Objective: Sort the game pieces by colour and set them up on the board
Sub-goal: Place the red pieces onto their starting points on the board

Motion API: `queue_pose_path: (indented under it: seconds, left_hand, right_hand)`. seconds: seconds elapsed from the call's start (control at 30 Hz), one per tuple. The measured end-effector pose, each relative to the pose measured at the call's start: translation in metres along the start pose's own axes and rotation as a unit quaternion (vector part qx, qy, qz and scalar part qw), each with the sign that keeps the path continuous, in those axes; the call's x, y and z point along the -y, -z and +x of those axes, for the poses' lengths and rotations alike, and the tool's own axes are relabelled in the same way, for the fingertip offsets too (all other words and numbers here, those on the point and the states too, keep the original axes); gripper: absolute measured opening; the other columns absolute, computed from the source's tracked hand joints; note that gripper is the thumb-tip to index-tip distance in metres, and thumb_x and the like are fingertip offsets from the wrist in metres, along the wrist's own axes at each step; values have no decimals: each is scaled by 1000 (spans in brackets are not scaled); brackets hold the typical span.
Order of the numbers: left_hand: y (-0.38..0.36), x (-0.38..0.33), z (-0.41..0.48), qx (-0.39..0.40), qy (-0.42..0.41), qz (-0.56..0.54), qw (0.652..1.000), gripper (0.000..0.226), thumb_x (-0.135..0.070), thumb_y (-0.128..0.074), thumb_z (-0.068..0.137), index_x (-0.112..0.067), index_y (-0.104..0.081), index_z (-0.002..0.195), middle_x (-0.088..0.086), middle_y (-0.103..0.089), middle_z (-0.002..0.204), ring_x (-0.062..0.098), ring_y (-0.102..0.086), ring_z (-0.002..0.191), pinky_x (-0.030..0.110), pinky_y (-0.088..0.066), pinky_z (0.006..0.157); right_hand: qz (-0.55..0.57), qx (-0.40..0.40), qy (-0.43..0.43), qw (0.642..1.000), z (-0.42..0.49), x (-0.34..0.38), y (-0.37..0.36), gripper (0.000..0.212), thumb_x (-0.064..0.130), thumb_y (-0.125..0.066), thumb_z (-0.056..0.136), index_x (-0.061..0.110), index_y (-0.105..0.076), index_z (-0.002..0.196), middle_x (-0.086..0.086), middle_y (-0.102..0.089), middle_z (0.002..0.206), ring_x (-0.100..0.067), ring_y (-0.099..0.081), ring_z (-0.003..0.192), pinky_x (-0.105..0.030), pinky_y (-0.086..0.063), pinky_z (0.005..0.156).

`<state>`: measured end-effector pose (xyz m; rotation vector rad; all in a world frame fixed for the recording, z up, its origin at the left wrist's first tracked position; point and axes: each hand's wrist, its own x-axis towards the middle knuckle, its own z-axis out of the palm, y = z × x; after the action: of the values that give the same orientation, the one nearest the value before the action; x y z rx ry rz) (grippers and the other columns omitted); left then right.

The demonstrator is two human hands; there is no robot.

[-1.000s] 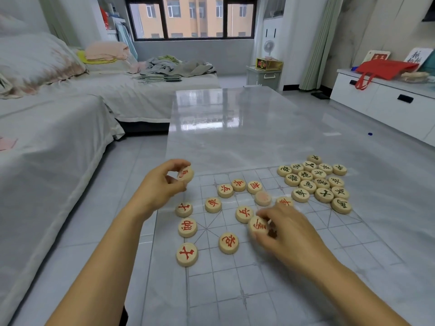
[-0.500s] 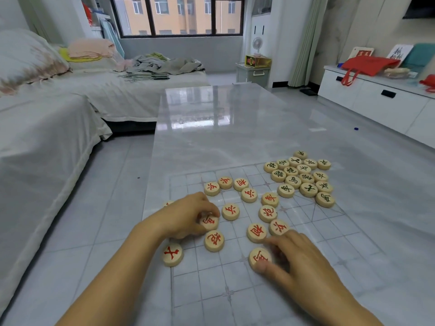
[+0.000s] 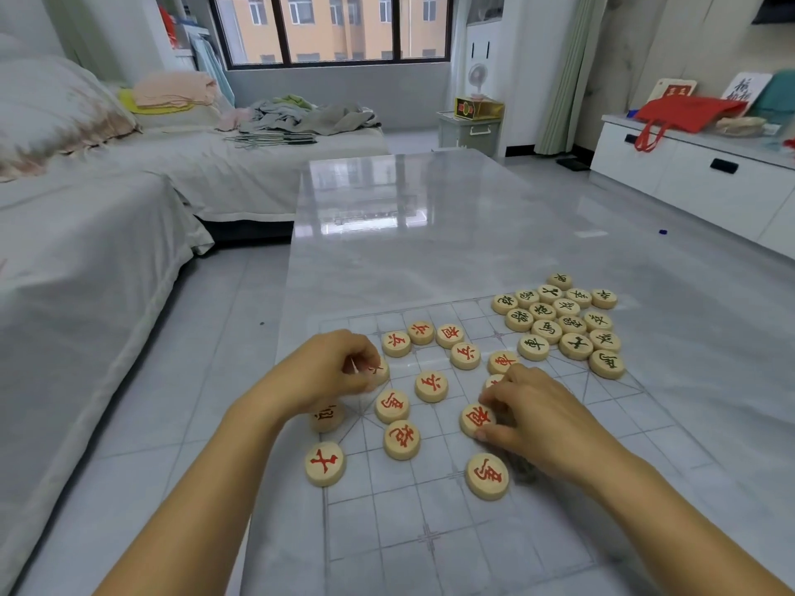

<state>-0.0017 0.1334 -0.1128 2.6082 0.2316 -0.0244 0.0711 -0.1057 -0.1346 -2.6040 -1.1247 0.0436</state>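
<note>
Right hand (image 3: 542,417) shifted; fingers (image 3: 501,391) pinch red piece (image 3: 475,419).

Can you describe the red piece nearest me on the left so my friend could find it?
Find the grey marble table, then the clear gridded board on its near end. At the board's left edge, nearer than the left hand, sits a round pale wooden piece. Its red cross-like mark sets it apart, and it lies alone.
</note>
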Motion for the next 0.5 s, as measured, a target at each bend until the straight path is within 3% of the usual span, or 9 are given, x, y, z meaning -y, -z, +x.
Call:
queue_pose_path:
  seconds: [0.13,0.23,0.3,0.37,0.43,0.5]
  left_hand:
    - [-1,12,9,-65,52,-28,996,19,-23,-63,86,-25,-59,105,-5,-55,105,10,-54,95,14,-44,69]
    - [-5,16,15,-77,66,-46,994,24,-24,-63,86,-24,-58,110,-5,-53,107,8,-51,96,16,-42,68]
    - [-9,16,17,-84,60,-48,993,27,-24,-63,86,-24,-58,112,-6,-53,109,7,-50,98,18,-40,76]
    - [-13,15,19,-85,53,-56,993,28,-23,-63,86,-25,-57,113,-6,-54,112,8,-51,102,22,-41,82]
    - [-16,12,19,-81,41,-59,994,29,-22,-63,86,-25,-57,114,-6,-55,116,8,-52,104,23,-42,87]
    - [-18,7,19,-83,19,-58,995,29,-21,-62,86,-25,-57,114,-6,-56,118,8,-51,107,23,-41,91]
  right_hand:
    - [43,-40,-8,998,-18,24,5,39,53,-53,82,31,-52,114,14,-42,101,-4,-39,93,-19,-34,78]
    - [57,-16,12,998,-39,61,-2,40,59,-46,82,32,-52,111,12,-47,105,-8,-42,98,-23,-36,85]
    - [-33,-32,54,997,-44,81,-24,40,61,-42,78,28,-60,92,8,-53,91,-12,-51,87,-26,-39,72]
    - [-40,-54,12,998,-46,87,-39,45,69,-34,60,29,-55,59,11,-49,60,-7,-51,55,-17,-24,49]
    - [-40,-92,2,995,-42,87,-47,47,74,-31,53,30,-47,52,11,-43,52,-5,-45,45,-16,-12,46]
    - [-34,-102,-1,994,-44,88,-54,47,75,-32,53,31,-48,54,11,-43,53,-6,-45,46,-16,-17,48]
